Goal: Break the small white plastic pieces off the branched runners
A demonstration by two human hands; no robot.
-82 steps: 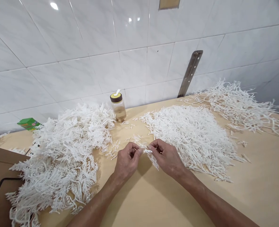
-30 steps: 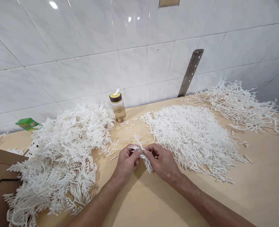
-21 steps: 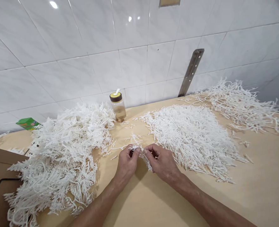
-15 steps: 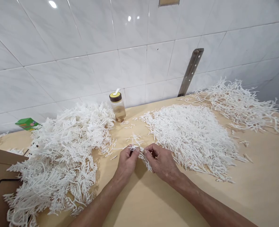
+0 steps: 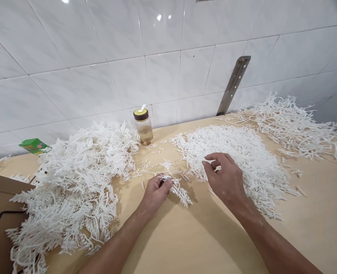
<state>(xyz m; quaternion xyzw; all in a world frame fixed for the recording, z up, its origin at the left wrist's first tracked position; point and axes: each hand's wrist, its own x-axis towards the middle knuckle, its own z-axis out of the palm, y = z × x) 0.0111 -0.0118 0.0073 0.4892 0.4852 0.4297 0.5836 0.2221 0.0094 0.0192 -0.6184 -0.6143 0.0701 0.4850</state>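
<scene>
My left hand [image 5: 157, 192] is closed, thumb against fingers, on a white branched plastic sprig [image 5: 181, 194]. Its leafy tip sticks out toward my right hand, and thin stems reach out behind the fingers. My right hand [image 5: 225, 177] hovers at the near left edge of a pile of short white plastic pieces [image 5: 237, 148]. Thumb and forefinger there are curved with a small gap between their tips, and I see nothing held in them. A few loose bits [image 5: 187, 175] lie on the table between the hands.
At left rises a heap of white branched sprigs [image 5: 85, 175], beside a cardboard box [image 5: 3, 205] and a green packet [image 5: 34, 145]. A lidded bottle [image 5: 144, 129] stands near the tiled wall. Bare white stems [image 5: 294, 125] lie back right; a metal bracket [image 5: 234, 85] leans there.
My right hand has left the sprig and moved right to the pile of short pieces, its fingertips parting. My left hand keeps the sprig in nearly the same place.
</scene>
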